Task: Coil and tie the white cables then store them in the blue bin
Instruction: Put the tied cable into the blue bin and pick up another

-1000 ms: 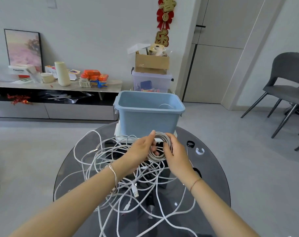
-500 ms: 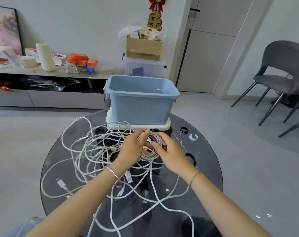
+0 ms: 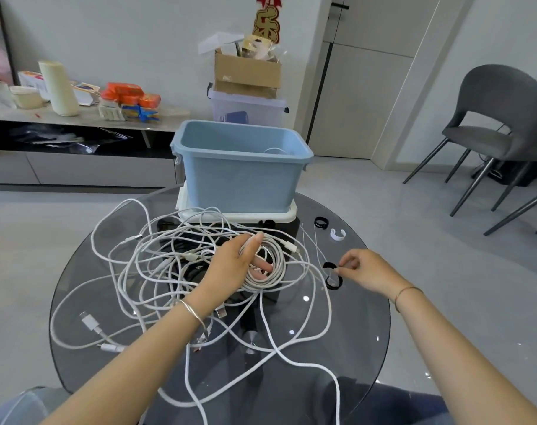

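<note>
Left hand (image 3: 233, 265): fingers curled through the coiled white cable bundle (image 3: 280, 265), gripping it.
Right hand (image 3: 370, 271): pinches small black strap tie (image 3: 329, 265), just right of coil.

White cables (image 3: 166, 262) lie tangled, one coil (image 3: 278, 262) among them, just before the upright blue bin (image 3: 239, 182).

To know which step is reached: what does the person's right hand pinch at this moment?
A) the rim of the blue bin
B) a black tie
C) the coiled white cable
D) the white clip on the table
B: the right hand pinches the black tie over the glass table, and the left hand holds the coiled cable.
</note>
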Motion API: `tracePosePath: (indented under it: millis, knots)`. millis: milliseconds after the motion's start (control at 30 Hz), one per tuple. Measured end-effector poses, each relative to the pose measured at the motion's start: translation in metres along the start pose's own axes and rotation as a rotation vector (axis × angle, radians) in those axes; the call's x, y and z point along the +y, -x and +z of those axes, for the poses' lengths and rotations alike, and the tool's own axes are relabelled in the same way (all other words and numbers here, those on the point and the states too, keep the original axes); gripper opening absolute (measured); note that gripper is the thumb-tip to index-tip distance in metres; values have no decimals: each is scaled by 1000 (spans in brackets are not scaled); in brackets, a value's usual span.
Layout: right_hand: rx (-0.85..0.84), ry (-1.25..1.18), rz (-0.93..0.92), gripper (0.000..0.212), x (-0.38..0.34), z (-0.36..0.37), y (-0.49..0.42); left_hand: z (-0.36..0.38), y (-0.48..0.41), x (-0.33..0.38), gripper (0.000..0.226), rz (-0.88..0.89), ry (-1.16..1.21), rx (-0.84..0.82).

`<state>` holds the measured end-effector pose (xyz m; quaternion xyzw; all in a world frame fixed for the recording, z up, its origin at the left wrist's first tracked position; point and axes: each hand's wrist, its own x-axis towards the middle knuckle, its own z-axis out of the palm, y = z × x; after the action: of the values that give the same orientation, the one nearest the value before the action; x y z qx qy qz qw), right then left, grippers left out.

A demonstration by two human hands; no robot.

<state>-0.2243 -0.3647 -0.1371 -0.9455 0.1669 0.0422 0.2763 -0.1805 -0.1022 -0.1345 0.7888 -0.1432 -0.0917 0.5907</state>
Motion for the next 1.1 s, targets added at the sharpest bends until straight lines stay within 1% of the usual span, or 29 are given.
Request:
tracePosePath:
  millis: [67,167,233,333,400,467,533,667,767,933,1000,1100]
  knots:
    - [20,8,17,12,4,5,-2,1,2,1,39,-5,5,-6]
    - [54,43,34,6,6,9,-6,2,4,2,39,-5,2,-11]
    - [85,35,27,12,6,9,-6,0,7,4,37,-4,8,-19]
    - [196,-75,-23,13,-2,2,-5,-2,11,7,39,-2,5,-39]
    - [292,-177,-88,10,-12,-3,-2,-3,13,8,43,3,0,-58]
    - [346,-254,-163,13,-24,-5,2,-4,14,10,45,12,-6,-78]
    - [341,-324,-218,15,-40,-3,7,-4,16,11,43,27,-16,-103]
    - [261,-546,-289,8,-72,6,18,-6,18,13,27,81,-6,-144]
    - [219,-652,-316,14,-91,13,24,-10,19,16,27,114,40,-151]
    - [186,-646,-394,15,-108,21,29,-15,20,15,29,169,57,-148]
    - [169,-672,-390,12,-110,22,30,-17,20,16,26,182,62,-147]
    - [138,-791,-318,16,-111,22,27,-23,21,17,26,191,67,-158]
